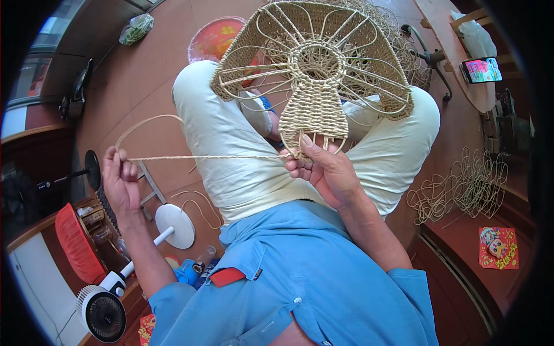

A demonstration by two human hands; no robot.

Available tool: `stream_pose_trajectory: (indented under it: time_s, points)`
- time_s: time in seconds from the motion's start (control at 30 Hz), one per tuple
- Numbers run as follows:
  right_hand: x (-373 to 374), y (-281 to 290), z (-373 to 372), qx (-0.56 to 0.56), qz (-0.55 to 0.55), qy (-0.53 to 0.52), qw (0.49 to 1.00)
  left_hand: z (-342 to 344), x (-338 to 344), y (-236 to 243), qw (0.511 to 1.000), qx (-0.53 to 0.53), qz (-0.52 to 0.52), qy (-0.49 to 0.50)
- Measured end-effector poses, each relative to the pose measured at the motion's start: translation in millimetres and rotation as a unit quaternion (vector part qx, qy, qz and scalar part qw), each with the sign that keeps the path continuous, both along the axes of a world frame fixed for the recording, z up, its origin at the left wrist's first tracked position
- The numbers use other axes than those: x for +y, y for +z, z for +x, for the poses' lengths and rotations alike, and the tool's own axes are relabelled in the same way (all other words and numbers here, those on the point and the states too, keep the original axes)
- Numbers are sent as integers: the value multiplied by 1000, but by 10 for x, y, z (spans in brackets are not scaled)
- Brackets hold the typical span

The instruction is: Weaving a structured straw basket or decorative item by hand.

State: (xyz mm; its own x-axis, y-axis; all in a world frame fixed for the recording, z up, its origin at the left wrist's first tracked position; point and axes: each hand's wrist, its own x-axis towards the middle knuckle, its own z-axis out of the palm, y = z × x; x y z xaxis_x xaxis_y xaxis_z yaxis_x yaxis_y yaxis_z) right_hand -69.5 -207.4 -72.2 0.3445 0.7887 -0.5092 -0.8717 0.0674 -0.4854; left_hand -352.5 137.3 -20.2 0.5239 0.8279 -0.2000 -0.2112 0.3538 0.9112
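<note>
A woven straw piece (313, 112) lies across my knees, with a braided ring, looped spokes and a wide curved woven wall at its far side. My right hand (332, 173) grips its narrow near end, thumb on top and fingers underneath. From that end a straw cord (202, 157) runs taut to the left. My left hand (122, 179) is raised out to the side, its fingers pinched on the cord. Beyond this hand the cord's free length curves back toward my left knee. Part of the near end is hidden behind my right thumb and fingers.
Loose straw cord (461, 187) lies in coils at the right, with more heaped behind the woven piece. A white fan (103, 311) stands at the lower left. A phone (483, 70) rests at the upper right. On the floor ahead is a red round item (213, 37).
</note>
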Motion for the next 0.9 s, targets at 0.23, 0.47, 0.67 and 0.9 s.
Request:
stream_pose_trajectory:
  time_s: [0.23,0.47,0.67,0.9]
  points:
    - [-26,4,12,8,12,7,1000,752,-1252,383,816,413,76,-397]
    - [-19,-17,2,9,22,-2,1000,1483,-2235,-194,969,135,23,-208]
    - [-34,-33,11,1,31,3,1000,1679,-2149,-319,934,174,242,-197]
    - [-47,-99,-54,5,22,-7,1000,1808,-2130,-268,917,236,218,-236]
